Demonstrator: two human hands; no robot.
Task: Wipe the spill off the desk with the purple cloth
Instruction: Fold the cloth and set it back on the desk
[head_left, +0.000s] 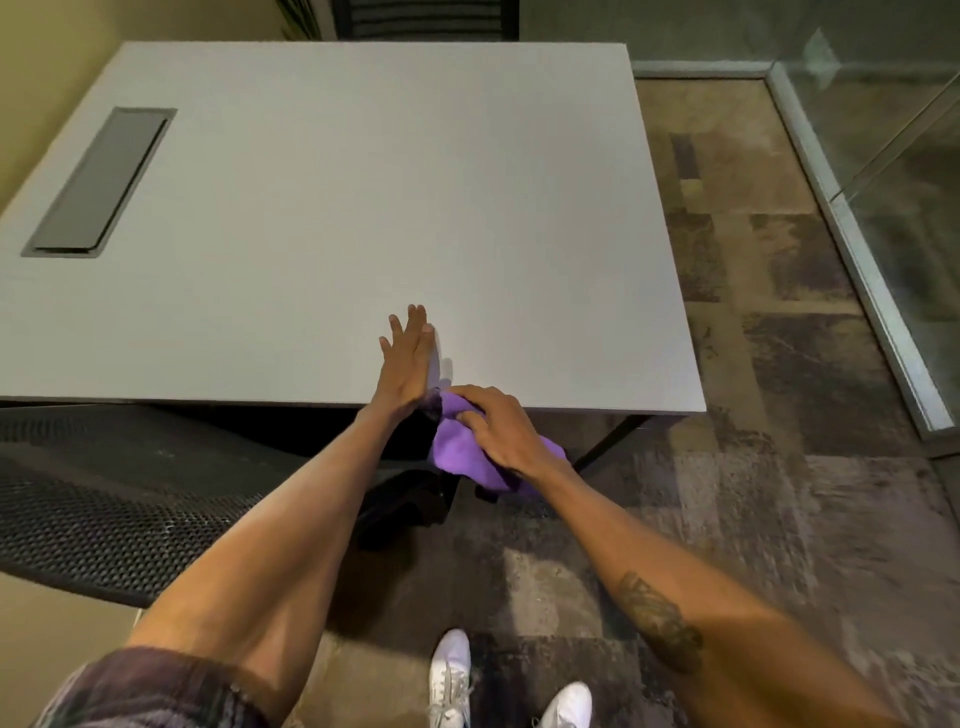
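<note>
Left hand (408, 358) stretched forward from 7 o'clock, arm nearly straight, turned on edge with the little-finger side down on the desk (322, 218) just inside its near rim; fingers (415, 317) extended, close together, aimed toward 12 o'clock, thumb side up, holding nothing. Right hand (498, 431) reaching in from 5 o'clock, forearm bare with a dark tattoo (657, 618) on its upper side, wrist slightly bent, palm down, fingers curled and clamped over the cloth (460, 452). Cloth bunched at the desk's near edge, at about 6 o'clock of the top, just right of the left wrist; upper corner level with the rim, the rest hanging below and off the edge under the right palm, a purple fold showing past the wrist toward 4 o'clock. Small pale wet-looking streak (441, 366) on the top directly beside the left palm, at its 3 o'clock; too faint to say whether liquid or shadow. Grey cable hatch (98, 182) set into the top at 10 o'clock, well apart from both hands. Black mesh chair (104, 509) at 8 o'clock, below the desk rim. White shoes (452, 675) on patterned carpet (779, 467) at 6 o'clock. Glass partition (883, 130) at 2 o'clock.
</note>
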